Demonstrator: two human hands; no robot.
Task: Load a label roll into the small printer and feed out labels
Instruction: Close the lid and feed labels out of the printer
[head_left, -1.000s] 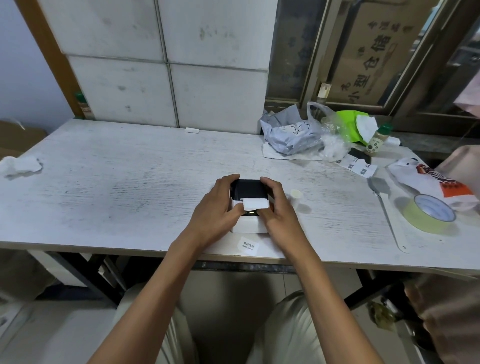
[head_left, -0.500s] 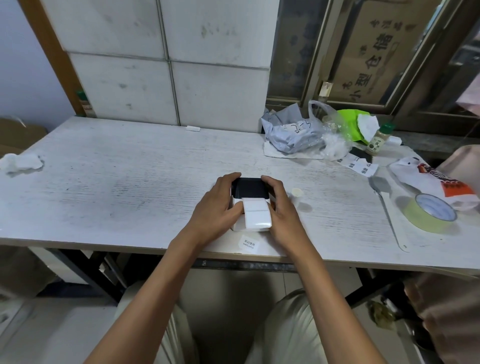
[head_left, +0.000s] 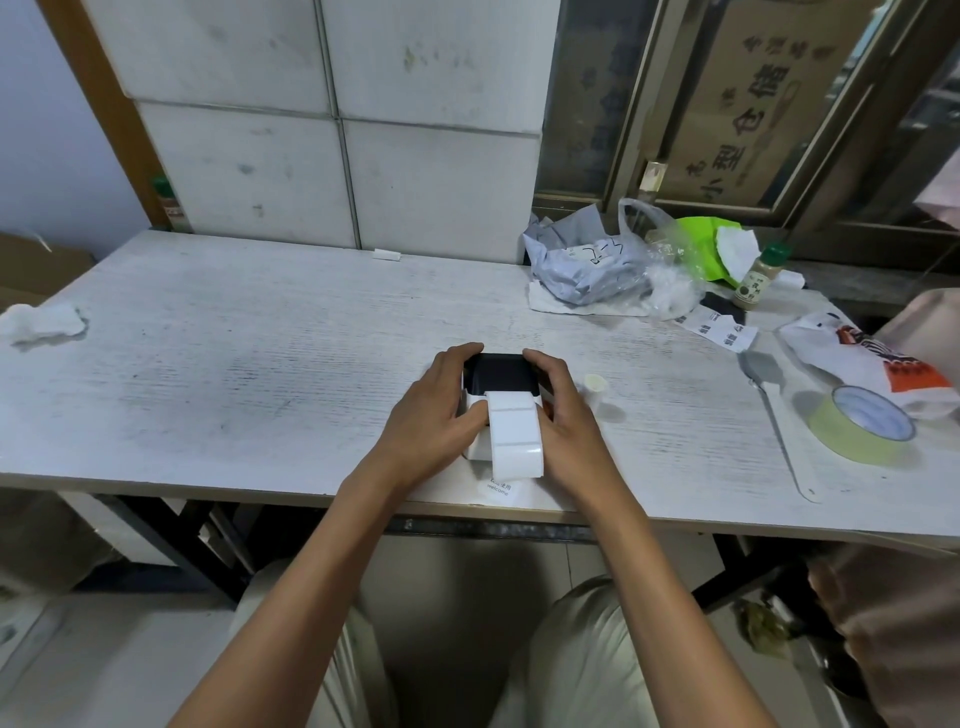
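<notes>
On the white bench (head_left: 208, 364), near its front edge, sits the small printer (head_left: 500, 375), gripped on either side by the left hand (head_left: 431, 421) and the right hand (head_left: 566, 431). A strip of 2 blank labels (head_left: 514, 434) curls from its slot toward the person.

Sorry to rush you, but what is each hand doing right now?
Left hand: closed on the printer's left side.
Right hand: closed on its right side, beside the label strip.

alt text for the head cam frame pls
Both hands, left hand and right hand, grip a small printer near the table's front edge as a label strip feeds out toward the person. Tape roll lies right.
</notes>
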